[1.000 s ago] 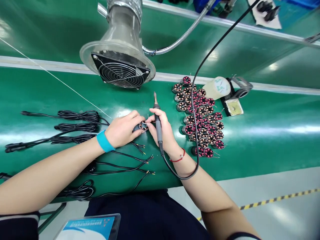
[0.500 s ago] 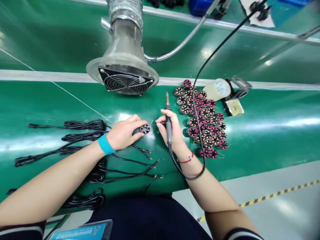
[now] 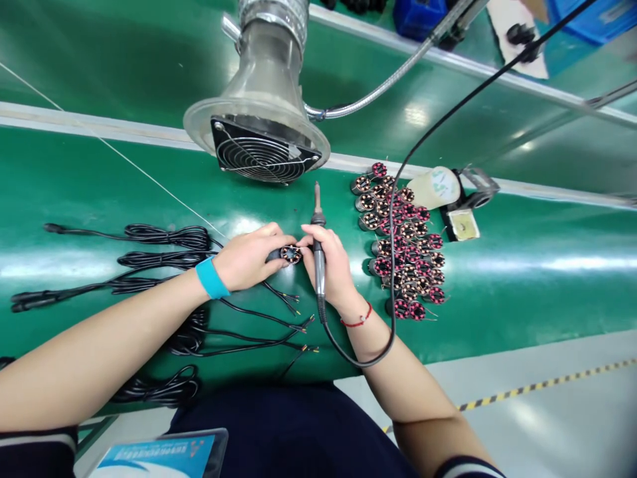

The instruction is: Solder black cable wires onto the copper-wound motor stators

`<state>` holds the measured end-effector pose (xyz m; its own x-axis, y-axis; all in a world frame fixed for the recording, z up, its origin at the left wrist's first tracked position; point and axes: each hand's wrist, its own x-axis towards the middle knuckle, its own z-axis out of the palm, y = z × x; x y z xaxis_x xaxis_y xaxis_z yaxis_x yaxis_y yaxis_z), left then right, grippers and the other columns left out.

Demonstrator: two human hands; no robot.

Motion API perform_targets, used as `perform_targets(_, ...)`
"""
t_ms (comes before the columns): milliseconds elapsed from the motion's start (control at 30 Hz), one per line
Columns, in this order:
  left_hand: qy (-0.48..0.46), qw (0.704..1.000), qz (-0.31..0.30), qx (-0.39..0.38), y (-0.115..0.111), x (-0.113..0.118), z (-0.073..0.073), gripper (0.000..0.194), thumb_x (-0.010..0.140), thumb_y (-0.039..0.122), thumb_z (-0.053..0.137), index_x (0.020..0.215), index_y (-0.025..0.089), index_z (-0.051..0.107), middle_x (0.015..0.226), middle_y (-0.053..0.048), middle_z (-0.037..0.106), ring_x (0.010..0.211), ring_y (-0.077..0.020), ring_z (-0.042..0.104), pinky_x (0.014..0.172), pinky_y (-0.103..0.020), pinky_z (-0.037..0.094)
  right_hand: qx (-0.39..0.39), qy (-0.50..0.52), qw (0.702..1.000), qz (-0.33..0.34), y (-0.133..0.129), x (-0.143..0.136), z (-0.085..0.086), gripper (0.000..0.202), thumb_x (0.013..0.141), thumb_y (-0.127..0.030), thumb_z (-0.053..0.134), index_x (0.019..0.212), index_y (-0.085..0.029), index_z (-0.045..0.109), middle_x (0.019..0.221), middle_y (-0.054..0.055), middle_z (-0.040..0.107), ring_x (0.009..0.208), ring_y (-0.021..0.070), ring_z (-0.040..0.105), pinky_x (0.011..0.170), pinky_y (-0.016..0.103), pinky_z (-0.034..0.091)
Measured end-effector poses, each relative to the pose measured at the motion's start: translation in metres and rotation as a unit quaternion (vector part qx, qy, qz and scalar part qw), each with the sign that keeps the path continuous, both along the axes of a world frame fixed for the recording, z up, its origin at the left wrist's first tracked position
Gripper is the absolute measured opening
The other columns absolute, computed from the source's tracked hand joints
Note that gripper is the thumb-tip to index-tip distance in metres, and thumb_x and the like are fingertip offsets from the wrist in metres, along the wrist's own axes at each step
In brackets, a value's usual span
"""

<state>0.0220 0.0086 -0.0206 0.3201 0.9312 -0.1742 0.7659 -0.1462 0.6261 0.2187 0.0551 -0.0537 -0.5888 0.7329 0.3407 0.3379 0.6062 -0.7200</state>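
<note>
My left hand [image 3: 249,259] is closed round a small black cylindrical part [image 3: 290,254] whose round end, ringed with copper-coloured spots, faces right. In my right hand [image 3: 328,262] a soldering iron [image 3: 319,259] is held upright, its tip pointing away from me towards the fan. The thumb and index fingertips of that hand meet at the end of the cylindrical part, by a thin wire there. Left of and below my left hand lie coiled black cables [image 3: 166,236]. Their stripped ends [image 3: 308,325] reach out under my hands.
A fume extractor with a fan [image 3: 266,149] hangs ahead. Rows of similar round parts [image 3: 403,232] with red or copper-coloured ends stand at right. Beyond them are a pale roll [image 3: 438,188] and an iron stand with a sponge [image 3: 462,226]. The iron's cord [image 3: 393,265] loops over my right forearm.
My right hand has moved left with the soldering iron, and its fingertips now touch the part's end. My left hand keeps its hold. The view has shifted slightly.
</note>
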Motion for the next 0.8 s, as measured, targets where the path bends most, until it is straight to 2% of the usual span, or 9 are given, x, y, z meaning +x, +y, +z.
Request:
perform_targets(100, 0.002, 1.0, 0.001, 0.004, -0.001, 0.001, 0.001, 0.035, 0.091, 0.026, 0.053, 0.125, 0.021, 0.059, 0.111, -0.008, 0.058, 0.103, -0.0238, 0.059, 0.094, -0.041, 0.048, 0.094, -0.102, 0.99, -0.006, 0.003, 0.003, 0.006, 0.034, 0.095, -0.019, 0.046, 0.126, -0.032, 0.052, 0.086, 0.003, 0.064, 0.083, 0.022, 0.052, 0.074, 0.038, 0.04)
perform_targets(200, 0.0, 1.0, 0.008, 0.012, -0.002, 0.001, 0.002, 0.036, 0.091, 0.027, 0.053, 0.124, 0.018, 0.058, 0.11, -0.009, 0.059, 0.104, -0.0244, 0.059, 0.093, -0.04, 0.048, 0.115, -0.133, 0.984, -0.006, 0.002, 0.004, 0.01, 0.032, 0.096, -0.022, 0.045, 0.125, -0.031, 0.055, 0.082, 0.004, 0.063, 0.081, 0.0226, 0.05, 0.072, 0.038, 0.039)
perform_targets(300, -0.04, 0.998, 0.035, 0.021, 0.0, -0.002, 0.003, 0.038, 0.089, 0.031, 0.055, 0.123, 0.014, 0.057, 0.106, -0.009, 0.061, 0.097, -0.0217, 0.059, 0.087, -0.036, 0.048, 0.051, -0.059, 0.997, -0.008, -0.001, 0.004, 0.011, 0.042, 0.092, -0.017, 0.049, 0.132, -0.03, 0.048, 0.097, 0.003, 0.066, 0.091, 0.0217, 0.055, 0.081, 0.039, 0.045)
perform_targets(400, -0.066, 0.994, 0.083, 0.035, 0.004, -0.008, 0.003, 0.026, 0.09, 0.032, 0.051, 0.103, 0.014, 0.064, 0.091, -0.005, 0.062, 0.08, -0.0168, 0.058, 0.075, -0.03, 0.045, -0.058, 0.033, 0.997, -0.025, -0.004, 0.003, 0.007, 0.048, 0.089, -0.014, 0.053, 0.133, -0.029, 0.044, 0.103, 0.002, 0.064, 0.097, 0.018, 0.059, 0.094, 0.039, 0.047)
perform_targets(467, -0.063, 0.993, 0.095, 0.036, 0.007, -0.011, 0.003, 0.025, 0.091, 0.033, 0.046, 0.085, 0.015, 0.064, 0.081, -0.003, 0.061, 0.073, -0.0153, 0.055, 0.07, -0.029, 0.042, -0.121, 0.077, 0.989, -0.027, -0.005, 0.0, 0.003, 0.046, 0.089, -0.016, 0.054, 0.131, -0.028, 0.044, 0.099, 0.0, 0.063, 0.093, 0.0154, 0.062, 0.093, 0.036, 0.05)
perform_targets(533, -0.065, 0.993, 0.098, 0.017, 0.008, -0.014, 0.003, 0.028, 0.09, 0.035, 0.046, 0.076, 0.016, 0.061, 0.075, -0.002, 0.061, 0.069, -0.0149, 0.053, 0.067, -0.029, 0.04, -0.165, 0.105, 0.98, -0.024, -0.005, -0.003, 0.0, 0.043, 0.089, -0.019, 0.054, 0.13, -0.027, 0.044, 0.094, -0.001, 0.063, 0.087, 0.0134, 0.063, 0.087, 0.033, 0.052)
perform_targets(633, -0.092, 0.989, 0.106, -0.038, 0.008, -0.015, 0.003, 0.028, 0.088, 0.038, 0.048, 0.076, 0.016, 0.062, 0.072, -0.002, 0.062, 0.067, -0.0147, 0.053, 0.065, -0.028, 0.04, -0.187, 0.116, 0.975, -0.015, -0.003, -0.008, -0.002, 0.04, 0.09, -0.019, 0.053, 0.128, -0.027, 0.045, 0.09, -0.002, 0.063, 0.081, 0.0125, 0.062, 0.082, 0.031, 0.053)
perform_targets(800, -0.152, 0.982, 0.086, -0.078, 0.007, -0.016, 0.002, 0.025, 0.085, 0.037, 0.052, 0.081, 0.015, 0.064, 0.082, -0.005, 0.068, 0.078, -0.017, 0.059, 0.072, -0.03, 0.045, -0.143, 0.089, 0.985, -0.038, -0.004, -0.012, -0.002, 0.039, 0.089, -0.014, 0.051, 0.125, -0.028, 0.047, 0.089, -0.002, 0.063, 0.085, 0.0134, 0.062, 0.087, 0.033, 0.052)
